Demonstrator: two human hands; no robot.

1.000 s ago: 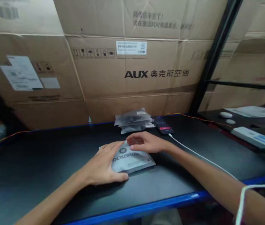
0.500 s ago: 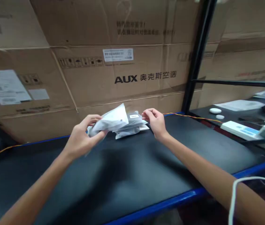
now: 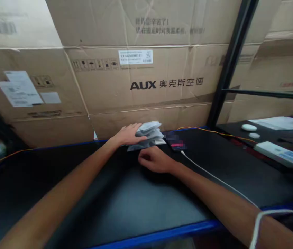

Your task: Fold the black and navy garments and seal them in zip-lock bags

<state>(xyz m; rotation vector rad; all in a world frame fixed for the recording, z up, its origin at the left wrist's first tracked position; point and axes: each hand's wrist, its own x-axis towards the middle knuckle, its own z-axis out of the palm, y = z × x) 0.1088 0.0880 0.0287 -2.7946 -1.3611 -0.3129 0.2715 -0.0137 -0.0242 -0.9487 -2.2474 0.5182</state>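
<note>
Near the back of the black table (image 3: 146, 197) lies a small stack of clear plastic packets (image 3: 150, 134), one on top of another. My left hand (image 3: 129, 134) holds the stack's left side, its thumb low and its fingers at the upper packet (image 3: 148, 127). What is inside the packets cannot be made out. Just in front of the stack, my right hand (image 3: 156, 159) rests low over the table, its fingers curled into a loose fist with nothing visible in them. A phone (image 3: 176, 143) lies to the right of the stack, a white cable (image 3: 213, 178) plugged into it.
Large cardboard boxes (image 3: 110, 90) stand right behind the table. A black metal post (image 3: 231, 65) rises at the back right. On the right surface are a white round object (image 3: 249, 127) and a white box-shaped device (image 3: 278, 152). Blue edging (image 3: 182, 228) runs along the front.
My left hand has moved right and brought its packet onto the stack. The right hand has come left and nearer to me, curling closed. The phone has come into view.
</note>
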